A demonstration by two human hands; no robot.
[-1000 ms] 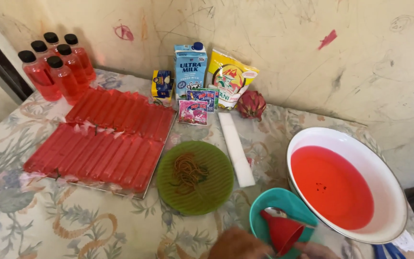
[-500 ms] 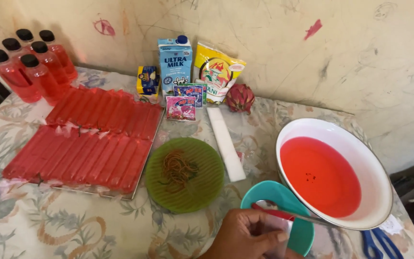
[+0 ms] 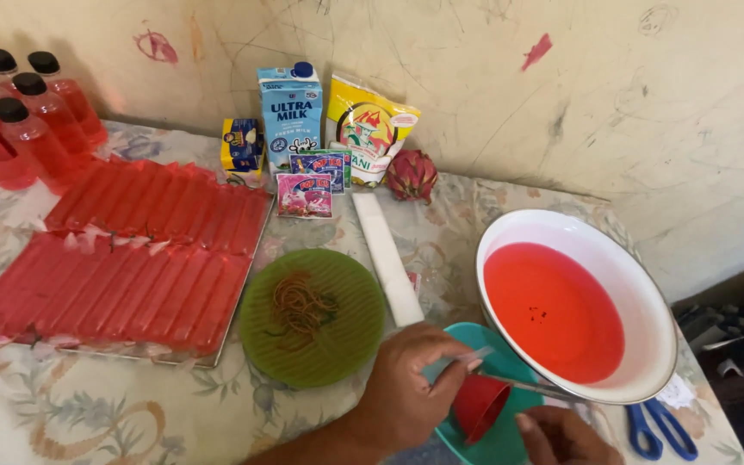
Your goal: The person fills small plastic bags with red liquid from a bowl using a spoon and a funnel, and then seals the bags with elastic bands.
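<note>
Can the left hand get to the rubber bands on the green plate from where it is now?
Probably yes. The left hand sits just right of the green plate, and nothing stands between it and the rubber bands. But its fingers hold a clear bag at the red funnel, so it is busy.

Left hand (image 3: 411, 387) on red funnel (image 3: 480, 405)

a home food-preparation corner is indicated: a floral tablecloth (image 3: 88, 413) is laid under a milk carton (image 3: 291, 108), snack packets (image 3: 370, 125), drink bottles (image 3: 23, 129) and filled ice-pop bags (image 3: 122, 267), against a scribbled, stained wall (image 3: 475, 77).
</note>
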